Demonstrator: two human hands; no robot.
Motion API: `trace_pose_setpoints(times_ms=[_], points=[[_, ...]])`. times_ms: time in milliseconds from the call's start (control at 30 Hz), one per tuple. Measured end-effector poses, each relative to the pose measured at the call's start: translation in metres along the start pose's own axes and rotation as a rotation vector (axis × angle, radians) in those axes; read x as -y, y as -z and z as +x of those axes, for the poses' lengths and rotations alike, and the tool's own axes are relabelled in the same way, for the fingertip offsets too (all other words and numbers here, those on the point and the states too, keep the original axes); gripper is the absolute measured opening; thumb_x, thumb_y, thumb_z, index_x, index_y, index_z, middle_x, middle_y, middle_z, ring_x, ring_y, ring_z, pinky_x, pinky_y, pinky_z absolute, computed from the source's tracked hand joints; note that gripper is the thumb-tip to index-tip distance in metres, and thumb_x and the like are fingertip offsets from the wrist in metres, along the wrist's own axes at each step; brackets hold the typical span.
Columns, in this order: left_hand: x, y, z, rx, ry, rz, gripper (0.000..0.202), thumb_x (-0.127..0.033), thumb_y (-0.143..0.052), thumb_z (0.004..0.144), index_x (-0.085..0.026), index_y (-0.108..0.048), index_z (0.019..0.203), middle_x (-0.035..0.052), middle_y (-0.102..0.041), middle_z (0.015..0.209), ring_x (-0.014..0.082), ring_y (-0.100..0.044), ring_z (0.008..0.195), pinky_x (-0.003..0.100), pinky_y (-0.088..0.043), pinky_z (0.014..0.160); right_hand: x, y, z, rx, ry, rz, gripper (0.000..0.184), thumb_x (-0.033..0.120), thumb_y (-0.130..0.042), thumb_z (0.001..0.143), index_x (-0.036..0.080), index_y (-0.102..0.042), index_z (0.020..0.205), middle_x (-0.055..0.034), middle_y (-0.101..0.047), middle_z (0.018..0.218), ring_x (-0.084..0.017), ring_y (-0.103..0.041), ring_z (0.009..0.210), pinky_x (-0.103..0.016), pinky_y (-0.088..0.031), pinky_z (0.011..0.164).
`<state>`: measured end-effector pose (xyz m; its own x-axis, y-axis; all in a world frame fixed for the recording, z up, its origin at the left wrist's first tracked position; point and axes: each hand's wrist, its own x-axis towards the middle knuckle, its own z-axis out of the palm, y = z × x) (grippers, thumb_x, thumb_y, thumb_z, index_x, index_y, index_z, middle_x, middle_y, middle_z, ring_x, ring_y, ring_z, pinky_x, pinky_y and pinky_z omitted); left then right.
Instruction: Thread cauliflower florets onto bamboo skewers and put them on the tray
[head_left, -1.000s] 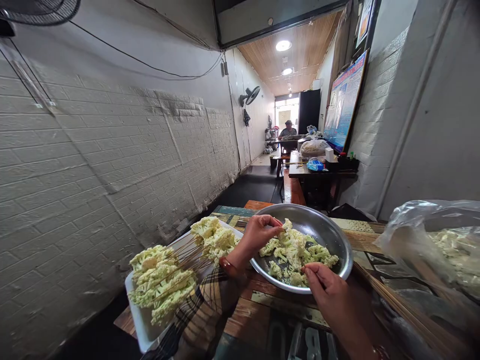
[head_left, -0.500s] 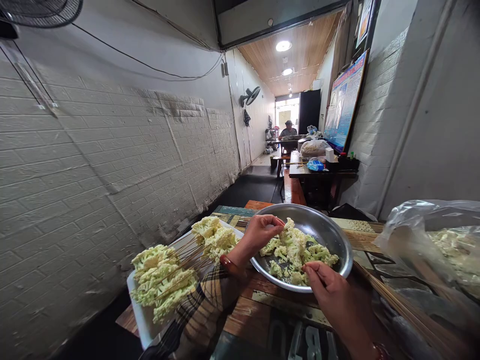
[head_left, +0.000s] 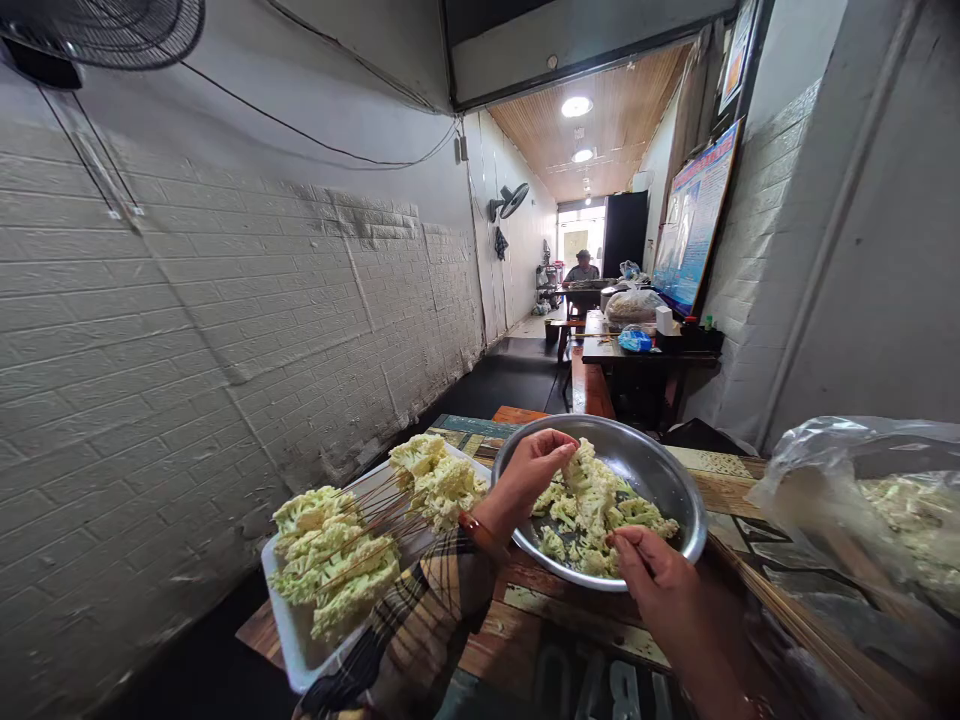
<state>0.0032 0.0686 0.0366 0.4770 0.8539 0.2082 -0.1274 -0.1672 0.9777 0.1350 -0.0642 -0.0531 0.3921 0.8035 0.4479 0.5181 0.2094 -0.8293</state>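
The left hand (head_left: 532, 472) pinches the top of a cauliflower (head_left: 589, 490) over the bowl (head_left: 671, 470), from ten o'clock. The right hand (head_left: 654, 562), at five o'clock, pinches its lower end, though whether on floret or stick is hard to see. Florets (head_left: 641, 515) lie in the bowl. Around it on the tabletop (head_left: 491, 630): tray (head_left: 301, 640) of skewers (head_left: 375, 505) at nine, bag (head_left: 810, 455) at three, sticks (head_left: 787, 605) at four.

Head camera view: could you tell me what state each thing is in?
Left hand, fingers pinched on a cauliflower cluster
Right hand, fingers pinched; what they grip is unclear
Metal bowl, upright, part-filled with cauliflower florets
Cauliflower skewers, lying on white tray
Plastic bag, part-filled
Ceiling lights, lit
Far wall fan, mounted; spinning unclear
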Motion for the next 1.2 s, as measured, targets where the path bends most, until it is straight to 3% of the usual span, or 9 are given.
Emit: trace_pose_setpoints(times_ms=[300,500,900,1200], points=[[0.003,-0.011,-0.004,-0.013,0.069,-0.118,0.04,-0.049,-0.078,0.061,-0.013,-0.061,0.064,-0.0018,-0.053,0.059,0.007,-0.041,0.054,0.023,-0.03,0.055,0.001,0.0,0.001,-0.019,0.07,-0.02,0.031,0.044,-0.049,0.089,0.022,-0.068,0.077,-0.0081,-0.076,0.079,-0.025,-0.071,0.073,-0.037,-0.056,0.065],[0.004,-0.017,-0.007,-0.038,0.079,-0.146,0.041,-0.048,-0.078,0.061,-0.013,-0.057,0.063,-0.0034,-0.051,0.057,0.006,-0.039,0.052,0.023,-0.028,0.053,0.002,-0.004,-0.002,-0.036,0.088,-0.037,0.031,0.044,-0.048,0.089,0.021,-0.067,0.078,-0.0094,-0.076,0.081,-0.025,-0.071,0.074,-0.037,-0.055,0.066],[0.003,-0.021,-0.011,-0.035,0.104,-0.246,0.039,-0.043,-0.082,0.057,-0.014,-0.057,0.062,-0.0025,-0.053,0.058,0.0065,-0.043,0.052,0.023,-0.03,0.054,0.007,-0.008,-0.006,-0.094,0.138,-0.029,0.038,0.05,-0.046,0.091,0.021,-0.067,0.078,-0.0103,-0.076,0.074,-0.026,-0.071,0.067,-0.036,-0.056,0.063],[0.002,-0.023,-0.014,-0.018,0.124,-0.293,0.038,-0.041,-0.082,0.058,-0.013,-0.058,0.066,-0.0014,-0.055,0.061,0.0068,-0.046,0.054,0.022,-0.032,0.054,0.002,-0.01,-0.006,-0.07,0.084,-0.02,0.038,0.052,-0.046,0.091,0.022,-0.067,0.08,-0.0109,-0.077,0.079,-0.027,-0.072,0.072,-0.037,-0.056,0.066]])
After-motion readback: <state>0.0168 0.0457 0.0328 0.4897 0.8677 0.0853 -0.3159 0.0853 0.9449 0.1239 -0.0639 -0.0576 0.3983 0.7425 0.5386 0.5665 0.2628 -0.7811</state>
